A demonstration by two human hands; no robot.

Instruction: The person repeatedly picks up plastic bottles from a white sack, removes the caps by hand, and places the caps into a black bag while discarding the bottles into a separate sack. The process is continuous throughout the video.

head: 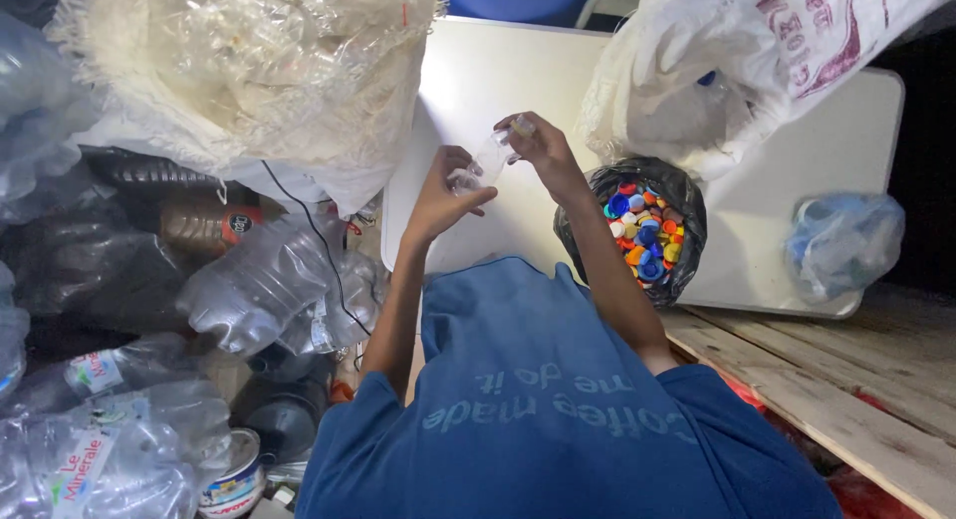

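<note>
a small clear plastic bottle (485,160) is held up over the near left part of a white table (797,240), gripped by both hands. the left hand (441,195) is closed round its lower end; the right hand (543,150) is closed on its top end, where the cap is too small and pale to make out. bare tabletop lies open under the hands and beyond them. just to the right of the right forearm sits one black bag (677,195) with its mouth open, holding many coloured bottle caps (645,235), too many and too jumbled to count. past it, one large white sack (697,81) slumps on the table, cut off at the top edge. one bluish bag (844,242) sits near the table's right edge. left of the table, a heap of crushed clear bottles (259,280) crowds the space, partly in shadow
</note>
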